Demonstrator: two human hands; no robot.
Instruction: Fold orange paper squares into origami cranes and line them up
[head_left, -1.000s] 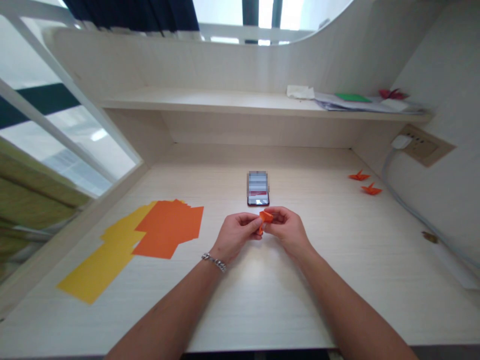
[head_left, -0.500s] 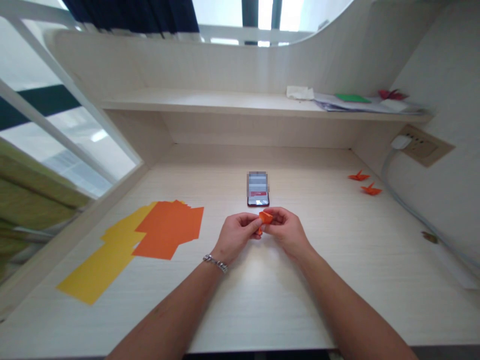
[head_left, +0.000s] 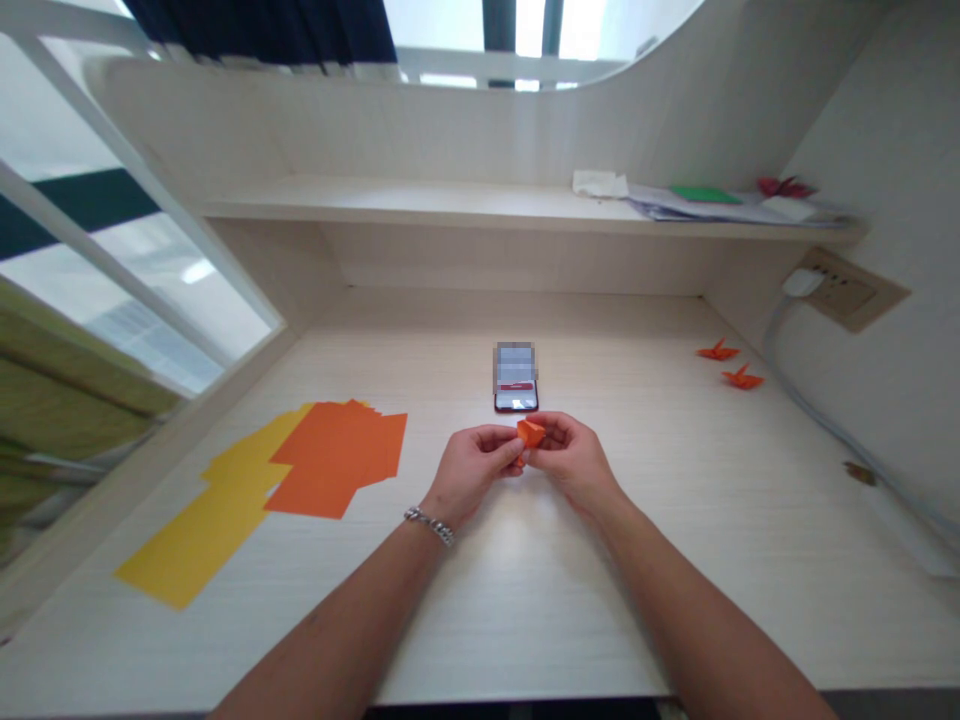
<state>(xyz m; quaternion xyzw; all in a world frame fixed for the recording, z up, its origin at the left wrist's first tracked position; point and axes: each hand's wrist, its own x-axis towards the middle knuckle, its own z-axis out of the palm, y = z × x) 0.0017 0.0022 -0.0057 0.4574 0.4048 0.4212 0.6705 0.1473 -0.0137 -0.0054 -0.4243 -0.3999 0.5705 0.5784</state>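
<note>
Item one: a small folded piece of orange origami paper (head_left: 531,434), pointed flaps raised, gripped between your left hand (head_left: 472,472) and right hand (head_left: 574,465), both curled closed on it over a pale wood-grain desk (head_left: 570,610). Just ahead of your hands lies a smartphone (head_left: 516,378), face up, its screen pixelated and unreadable apart from a red band. A chain bracelet (head_left: 429,525) circles your left wrist. To your left, overlapping orange sheets (head_left: 337,460) lie partly across yellow sheets (head_left: 202,540). To your right stand an orange origami crane (head_left: 718,350) and a second orange crane (head_left: 742,378). Above, a shelf (head_left: 375,202) carries stacked papers (head_left: 712,210) and a red origami figure (head_left: 784,187).
</note>
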